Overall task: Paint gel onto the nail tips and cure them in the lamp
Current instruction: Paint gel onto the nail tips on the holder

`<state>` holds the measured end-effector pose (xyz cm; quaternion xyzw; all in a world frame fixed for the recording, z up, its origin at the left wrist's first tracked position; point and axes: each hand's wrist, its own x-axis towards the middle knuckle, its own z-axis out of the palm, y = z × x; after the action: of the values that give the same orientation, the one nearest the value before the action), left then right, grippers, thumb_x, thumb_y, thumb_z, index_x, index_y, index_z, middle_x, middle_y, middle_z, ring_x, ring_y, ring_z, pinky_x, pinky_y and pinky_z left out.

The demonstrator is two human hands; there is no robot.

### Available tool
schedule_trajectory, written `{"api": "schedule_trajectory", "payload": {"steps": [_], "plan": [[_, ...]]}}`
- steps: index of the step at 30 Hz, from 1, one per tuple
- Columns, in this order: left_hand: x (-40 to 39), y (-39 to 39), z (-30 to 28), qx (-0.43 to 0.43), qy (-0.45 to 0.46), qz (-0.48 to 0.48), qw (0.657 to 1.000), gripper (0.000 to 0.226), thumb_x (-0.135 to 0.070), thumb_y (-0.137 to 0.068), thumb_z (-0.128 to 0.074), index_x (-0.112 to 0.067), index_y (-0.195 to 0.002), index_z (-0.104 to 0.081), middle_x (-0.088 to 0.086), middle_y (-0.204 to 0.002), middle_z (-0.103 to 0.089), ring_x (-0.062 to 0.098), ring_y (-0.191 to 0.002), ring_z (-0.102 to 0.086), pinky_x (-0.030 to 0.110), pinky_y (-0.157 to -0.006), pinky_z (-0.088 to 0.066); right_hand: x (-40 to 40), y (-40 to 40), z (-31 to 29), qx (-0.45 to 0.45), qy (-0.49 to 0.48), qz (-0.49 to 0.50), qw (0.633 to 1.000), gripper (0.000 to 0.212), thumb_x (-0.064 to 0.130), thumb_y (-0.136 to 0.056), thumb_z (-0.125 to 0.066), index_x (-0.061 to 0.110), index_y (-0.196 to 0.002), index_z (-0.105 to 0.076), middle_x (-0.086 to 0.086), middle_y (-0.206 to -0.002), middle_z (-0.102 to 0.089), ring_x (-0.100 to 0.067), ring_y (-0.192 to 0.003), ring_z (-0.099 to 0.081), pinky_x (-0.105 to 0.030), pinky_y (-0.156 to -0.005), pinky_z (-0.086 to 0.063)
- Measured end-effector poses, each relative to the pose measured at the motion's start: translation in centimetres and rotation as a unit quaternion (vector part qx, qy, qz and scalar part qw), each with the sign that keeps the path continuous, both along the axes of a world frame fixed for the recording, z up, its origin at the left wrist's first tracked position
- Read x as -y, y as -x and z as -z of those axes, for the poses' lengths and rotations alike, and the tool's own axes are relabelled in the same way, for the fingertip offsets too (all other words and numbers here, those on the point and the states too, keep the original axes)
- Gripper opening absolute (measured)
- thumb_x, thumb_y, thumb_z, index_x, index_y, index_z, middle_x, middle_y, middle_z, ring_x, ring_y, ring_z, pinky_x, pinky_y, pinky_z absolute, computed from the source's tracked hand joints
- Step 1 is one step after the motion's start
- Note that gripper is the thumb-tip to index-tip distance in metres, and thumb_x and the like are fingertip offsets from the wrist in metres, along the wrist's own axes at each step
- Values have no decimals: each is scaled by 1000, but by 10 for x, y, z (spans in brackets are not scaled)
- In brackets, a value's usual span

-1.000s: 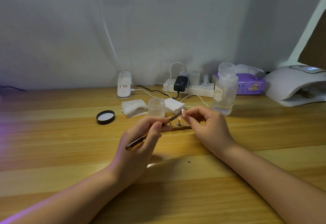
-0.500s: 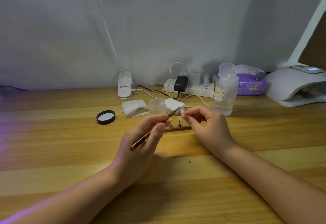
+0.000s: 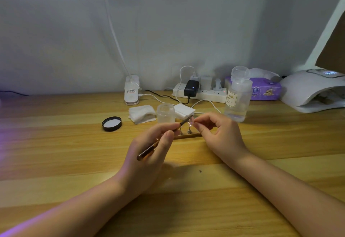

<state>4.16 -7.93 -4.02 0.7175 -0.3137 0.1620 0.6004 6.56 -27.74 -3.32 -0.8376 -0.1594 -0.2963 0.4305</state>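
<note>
The left hand (image 3: 149,154) grasps a slim brown-handled gel brush (image 3: 164,139) like a pen, thumb and fingers curled round its shaft, the bristle end angled up and to the right. The right hand (image 3: 220,135) pinches a small pale nail tip (image 3: 190,124) between thumb and fingers, held just above the wooden surface (image 3: 74,162); the brush end meets the tip or sits right beside it, too small to tell which. Below the two hands lies a thin wooden strip (image 3: 188,136) with small metal stands (image 3: 189,130) rising from it.

Just behind stands an open clear gel jar (image 3: 165,113), with its black lid (image 3: 111,123) lying flat to the left. White cotton pads (image 3: 141,113) sit beside the jar on both sides. A clear pump bottle (image 3: 237,94) stands to the right. Along the wall are a white power strip (image 3: 201,93) holding a black adapter (image 3: 191,88), a purple tissue pack (image 3: 265,90), and a lamp clamp base (image 3: 131,92). The white curing lamp (image 3: 313,89) sits at the far right, well apart from the hands.
</note>
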Motion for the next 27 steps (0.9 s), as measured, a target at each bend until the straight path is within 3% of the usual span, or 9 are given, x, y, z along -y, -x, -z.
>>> {"api": "schedule_trajectory", "payload": {"steps": [2,5,7,13,20,25,27], "plan": [[-1,1,0,-4,5,-3,1000,28,-31,-92,-52,-21,-113,-68,-5,-101,-74,11,-99,-68,22,-84,-51,1,0,0,0,2,5,1000,11,3,-83,-70,11,-90,-73,5,-80,-68,-6,-77,-60,-15,-68,-48],[-2,1,0,-6,13,-6,1000,26,-31,-90,-51,-21,-104,-71,4,-96,-74,25,-98,-68,45,-87,-51,1,0,1,-8,-4,4,1000,13,4,-84,-70,13,-93,-73,7,-82,-68,-4,-79,-60,-13,-68,-47],[-3,1,0,-3,13,-13,1000,26,-31,-90,-49,-20,-100,-71,5,-91,-73,26,-95,-68,49,-86,-51,1,0,1,-5,-10,5,1000,13,5,-84,-70,13,-92,-74,6,-82,-68,-2,-78,-59,-11,-68,-46],[0,2,-1,2,-5,-29,1000,29,-32,-92,-50,-19,-110,-68,-2,-100,-73,17,-101,-68,37,-87,-54,0,-1,1,-7,-11,2,1000,13,4,-83,-70,13,-92,-74,10,-82,-67,0,-79,-60,-10,-69,-46],[-1,1,0,1,-8,-19,1000,27,-30,-89,-50,-18,-100,-71,4,-93,-73,23,-95,-67,44,-86,-51,1,-2,1,-12,-9,5,1000,14,5,-84,-69,17,-92,-72,16,-81,-63,3,-80,-58,-7,-68,-44],[-1,0,-1,5,4,-21,1000,29,-29,-92,-46,-15,-105,-68,-4,-95,-72,9,-94,-67,18,-80,-50,1,-1,1,-21,-22,1,1000,13,8,-86,-68,20,-92,-69,17,-82,-63,4,-80,-59,-7,-68,-45],[-1,0,-2,12,3,-15,1000,31,-28,-94,-47,-12,-112,-66,-5,-101,-73,7,-98,-67,15,-82,-49,1,-1,1,-23,-21,-5,999,13,8,-85,-69,19,-92,-70,18,-82,-63,3,-79,-60,-8,-68,-46]]}}
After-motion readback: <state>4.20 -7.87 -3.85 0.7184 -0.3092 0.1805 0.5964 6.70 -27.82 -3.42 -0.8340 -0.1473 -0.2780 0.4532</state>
